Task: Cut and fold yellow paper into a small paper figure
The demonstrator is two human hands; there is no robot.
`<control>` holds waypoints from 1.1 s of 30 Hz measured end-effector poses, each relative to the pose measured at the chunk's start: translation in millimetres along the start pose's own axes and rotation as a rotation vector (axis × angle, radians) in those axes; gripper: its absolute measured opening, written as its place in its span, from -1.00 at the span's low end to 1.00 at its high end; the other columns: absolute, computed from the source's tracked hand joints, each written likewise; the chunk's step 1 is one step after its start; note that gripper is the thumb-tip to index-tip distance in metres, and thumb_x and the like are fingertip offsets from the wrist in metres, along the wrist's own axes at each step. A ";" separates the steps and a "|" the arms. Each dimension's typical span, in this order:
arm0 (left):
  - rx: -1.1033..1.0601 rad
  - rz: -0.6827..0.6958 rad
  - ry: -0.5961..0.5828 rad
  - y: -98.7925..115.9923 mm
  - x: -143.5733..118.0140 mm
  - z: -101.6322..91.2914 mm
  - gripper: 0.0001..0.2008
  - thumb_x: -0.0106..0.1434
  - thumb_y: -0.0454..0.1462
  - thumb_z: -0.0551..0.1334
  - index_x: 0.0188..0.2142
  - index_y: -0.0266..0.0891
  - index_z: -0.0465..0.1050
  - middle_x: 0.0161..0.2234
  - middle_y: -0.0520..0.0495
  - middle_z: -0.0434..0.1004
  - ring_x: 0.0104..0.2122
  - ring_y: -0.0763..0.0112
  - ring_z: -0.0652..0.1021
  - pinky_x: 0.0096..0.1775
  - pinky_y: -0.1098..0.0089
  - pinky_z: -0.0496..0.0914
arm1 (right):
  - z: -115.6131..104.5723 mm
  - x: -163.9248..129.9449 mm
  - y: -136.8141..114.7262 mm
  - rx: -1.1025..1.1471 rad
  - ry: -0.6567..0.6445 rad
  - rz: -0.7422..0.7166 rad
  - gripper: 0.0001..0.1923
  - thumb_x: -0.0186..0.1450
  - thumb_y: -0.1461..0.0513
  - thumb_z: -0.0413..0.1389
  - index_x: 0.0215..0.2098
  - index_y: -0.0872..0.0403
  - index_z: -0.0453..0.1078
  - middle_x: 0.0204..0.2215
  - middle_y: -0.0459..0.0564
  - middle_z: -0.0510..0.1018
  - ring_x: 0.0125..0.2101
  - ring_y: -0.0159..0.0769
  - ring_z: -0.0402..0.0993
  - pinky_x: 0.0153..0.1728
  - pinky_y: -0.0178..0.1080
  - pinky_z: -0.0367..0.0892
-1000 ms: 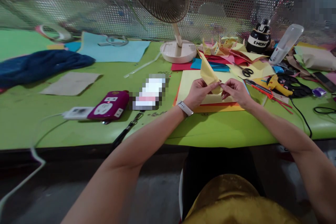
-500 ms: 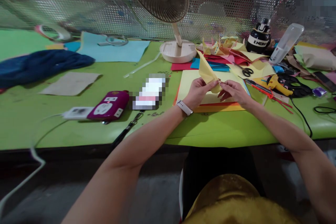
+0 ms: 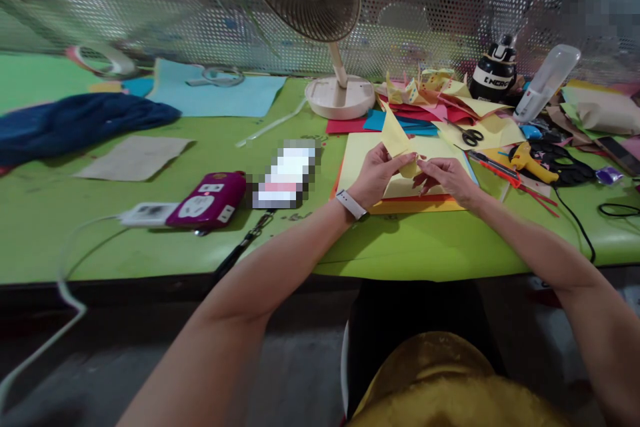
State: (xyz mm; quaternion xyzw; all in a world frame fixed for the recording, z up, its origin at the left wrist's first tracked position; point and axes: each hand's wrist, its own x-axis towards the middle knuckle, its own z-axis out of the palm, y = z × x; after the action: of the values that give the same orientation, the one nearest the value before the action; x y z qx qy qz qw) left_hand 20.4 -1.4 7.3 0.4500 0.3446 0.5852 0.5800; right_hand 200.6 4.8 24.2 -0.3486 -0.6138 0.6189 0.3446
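Note:
A folded piece of yellow paper (image 3: 395,135) is held up between both hands, with a pointed flap rising at its upper left. My left hand (image 3: 376,175) grips it from the left, thumb along its lower edge. From the right, my right hand (image 3: 445,179) pinches its corner near the left thumb. The fingers partly hide the folds at that spot. Beneath the hands lies a stack of pale yellow sheets (image 3: 355,160) with orange ones under it.
Scissors (image 3: 471,137), a red cutter (image 3: 500,170) and a yellow glue gun (image 3: 533,161) lie to the right. A fan (image 3: 340,100) and coloured paper scraps (image 3: 445,90) stand behind. To the left are a phone (image 3: 285,177) and a purple power socket (image 3: 207,201).
The yellow paper's upright point has tilted and shifted slightly to the right and down. Both hands keep their hold, with only small finger movements.

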 end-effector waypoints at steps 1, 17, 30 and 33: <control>-0.009 -0.014 0.003 0.0 0.0 -0.2 -0.43 -0.04 -0.13 0.59 -0.06 -0.25 0.53 -0.30 -0.09 0.72 -0.30 0.30 0.68 -0.22 0.33 0.55 | 0.2 0.1 0.3 0.001 0.005 -0.011 -0.43 0.12 -0.23 0.38 -0.42 0.11 0.57 -0.47 0.02 0.69 -0.56 -0.39 0.58 -0.43 -0.29 0.61; -0.020 -0.049 0.057 -0.1 2.3 -2.2 -0.46 -0.08 -0.19 0.59 -0.12 -0.24 0.50 -0.33 -0.01 0.68 -0.34 0.37 0.65 -0.27 0.37 0.53 | -1.2 0.4 0.3 0.000 0.097 -0.056 -0.45 0.11 -0.22 0.39 -0.43 0.07 0.50 -0.47 -0.03 0.67 -0.55 -0.39 0.58 -0.42 -0.29 0.60; 0.065 0.101 0.076 -4.5 4.4 -2.4 -0.40 -0.06 -0.11 0.59 -0.07 -0.21 0.48 -0.25 0.00 0.65 -0.25 0.35 0.66 -0.11 0.29 0.54 | -9.0 0.9 -5.9 0.058 0.162 -0.081 -0.69 0.15 0.04 0.43 -0.40 0.06 0.51 -0.59 -0.15 0.58 -0.69 -0.49 0.38 -0.61 -0.36 0.47; 0.080 0.129 0.082 -5.9 4.6 -3.6 -0.41 -0.04 -0.13 0.59 -0.06 -0.22 0.48 -0.24 -0.01 0.65 -0.24 0.35 0.66 -0.09 0.29 0.55 | -9.1 0.1 -8.1 0.033 0.167 -0.068 -0.72 0.18 0.06 0.41 -0.43 0.08 0.52 -0.60 -0.15 0.57 -0.69 -0.50 0.38 -0.59 -0.38 0.47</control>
State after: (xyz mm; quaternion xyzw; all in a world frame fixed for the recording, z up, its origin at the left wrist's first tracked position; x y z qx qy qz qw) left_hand 19.6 4.0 1.2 0.4698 0.3612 0.6249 0.5082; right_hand 208.3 9.7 32.2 -0.3723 -0.5843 0.5855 0.4210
